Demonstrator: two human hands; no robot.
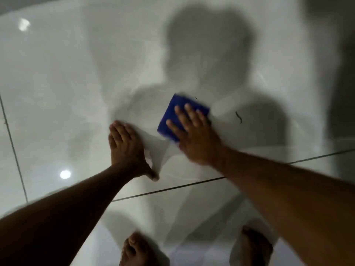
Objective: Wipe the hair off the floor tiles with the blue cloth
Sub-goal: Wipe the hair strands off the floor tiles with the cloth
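A folded blue cloth [176,110] lies flat on the glossy white floor tiles [57,93]. My right hand [194,135] presses down on it with fingers spread, covering its near right part. My left hand [126,148] rests flat on the bare tile just left of the cloth, holding nothing. A dark curl of hair [238,117] lies on the tile to the right of the cloth. A smaller bit of hair [196,98] sits at the cloth's far corner. The picture is blurred around the right hand.
Dark grout lines [172,187] run across the tiles below my hands and down the left side. My two bare feet [134,250] stand at the bottom edge. My shadow falls over the middle of the floor. A dark shape [342,73] rises at the right.
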